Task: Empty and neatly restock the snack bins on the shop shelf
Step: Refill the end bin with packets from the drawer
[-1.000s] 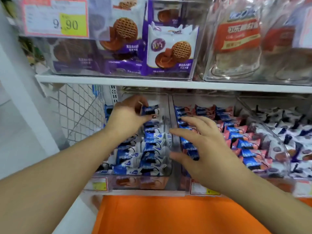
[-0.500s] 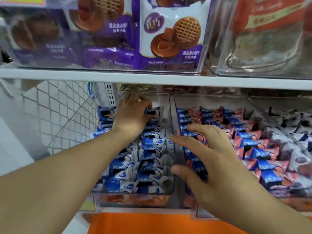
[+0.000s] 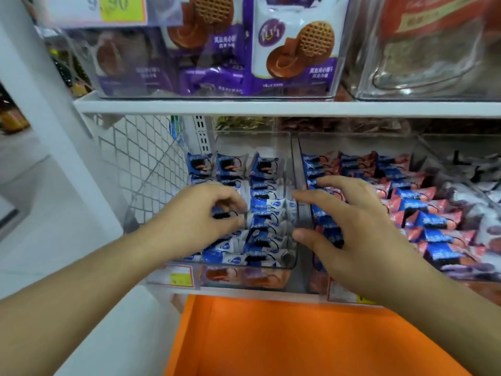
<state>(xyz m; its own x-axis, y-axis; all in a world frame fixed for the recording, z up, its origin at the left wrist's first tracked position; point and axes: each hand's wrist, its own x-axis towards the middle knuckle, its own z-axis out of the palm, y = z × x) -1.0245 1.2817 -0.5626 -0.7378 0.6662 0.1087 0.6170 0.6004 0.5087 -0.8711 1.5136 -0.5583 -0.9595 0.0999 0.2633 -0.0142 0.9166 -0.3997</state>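
Over blue packets [image 3: 264, 210], left grip [image 3: 200, 213] pinching.

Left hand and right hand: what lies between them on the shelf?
In the head view, between the left hand and right hand lie a column of blue-and-white snack packets and the clear bin wall.

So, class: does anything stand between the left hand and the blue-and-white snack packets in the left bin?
Nothing visible does. The left hand is already inside the open-topped left bin, its fingers on the blue-and-white snack packets. The right hand is over the neighbouring bin.
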